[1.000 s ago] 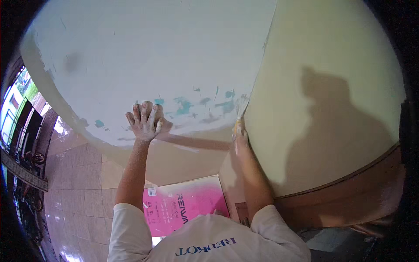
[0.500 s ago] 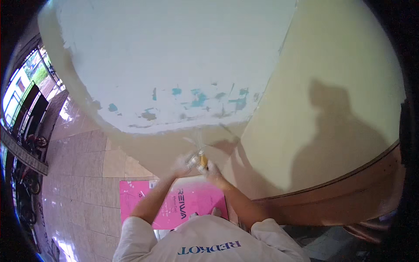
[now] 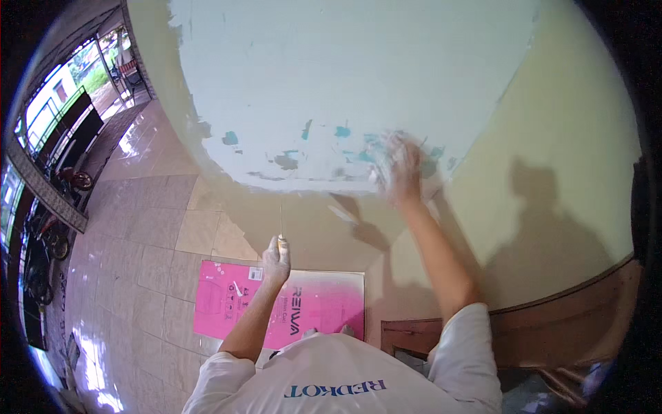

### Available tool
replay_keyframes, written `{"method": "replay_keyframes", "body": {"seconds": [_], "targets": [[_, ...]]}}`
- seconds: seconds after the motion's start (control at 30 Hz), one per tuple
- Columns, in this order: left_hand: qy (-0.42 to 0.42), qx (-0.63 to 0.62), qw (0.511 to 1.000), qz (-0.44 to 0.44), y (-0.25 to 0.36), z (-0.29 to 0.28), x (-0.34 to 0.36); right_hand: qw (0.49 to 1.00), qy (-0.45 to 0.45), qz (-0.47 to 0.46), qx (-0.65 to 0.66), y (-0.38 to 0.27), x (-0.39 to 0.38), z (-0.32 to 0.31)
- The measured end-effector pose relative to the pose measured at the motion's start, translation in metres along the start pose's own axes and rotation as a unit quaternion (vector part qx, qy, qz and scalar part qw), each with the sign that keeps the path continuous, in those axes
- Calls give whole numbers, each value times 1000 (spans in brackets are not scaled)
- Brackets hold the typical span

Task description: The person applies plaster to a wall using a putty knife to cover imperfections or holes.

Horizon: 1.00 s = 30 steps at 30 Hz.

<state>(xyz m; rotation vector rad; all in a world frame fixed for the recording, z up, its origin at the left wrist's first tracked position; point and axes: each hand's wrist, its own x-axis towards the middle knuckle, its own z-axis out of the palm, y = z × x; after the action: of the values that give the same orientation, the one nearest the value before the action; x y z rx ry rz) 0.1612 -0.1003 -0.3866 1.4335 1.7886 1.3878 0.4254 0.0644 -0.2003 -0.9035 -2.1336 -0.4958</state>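
In my left hand (image 3: 276, 262), its fingers wrapped round the handle, is a putty knife (image 3: 281, 236) with a yellowish grip. Its thin blade points up and is seen nearly edge-on in front of the wall's lower strip. My right hand (image 3: 398, 168), coated in white powder or paste, lies against the wall on the lower part of a large white patch (image 3: 331, 76). Its fingers look stretched upward, though slightly smeared by motion. Around it the patch shows several teal and grey spots (image 3: 286, 161). Bare beige wall (image 3: 310, 221) runs below the patch.
Under my feet lies a pink cardboard sheet (image 3: 234, 297) on the tiled floor (image 3: 145, 255). A brown wooden panel (image 3: 552, 310) borders the wall on the right. Parked motorcycles (image 3: 52, 241) and a gate (image 3: 69, 131) stand far left. Shadows fall across the yellowish right wall (image 3: 572, 138).
My hands were together at the putty knife; now they are apart. The right has let go and risen to the wall patch, while the left keeps the knife, slightly left. The view has shifted.
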Motion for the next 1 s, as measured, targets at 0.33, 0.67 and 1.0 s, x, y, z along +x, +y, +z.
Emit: {"method": "replay_keyframes", "body": {"seconds": [0.33, 0.67, 1.0], "targets": [[81, -45, 993, -72, -12, -18, 49, 958, 33, -150, -242, -3, 132, -19], [-17, -14, 1000, 7, -45, -42, 119, 961, 77, -131, -231, -14, 139, -17], [-17, -146, 989, -19, 21, -26, 122, 959, 107, -132, -229, -7, 133, -15]]}}
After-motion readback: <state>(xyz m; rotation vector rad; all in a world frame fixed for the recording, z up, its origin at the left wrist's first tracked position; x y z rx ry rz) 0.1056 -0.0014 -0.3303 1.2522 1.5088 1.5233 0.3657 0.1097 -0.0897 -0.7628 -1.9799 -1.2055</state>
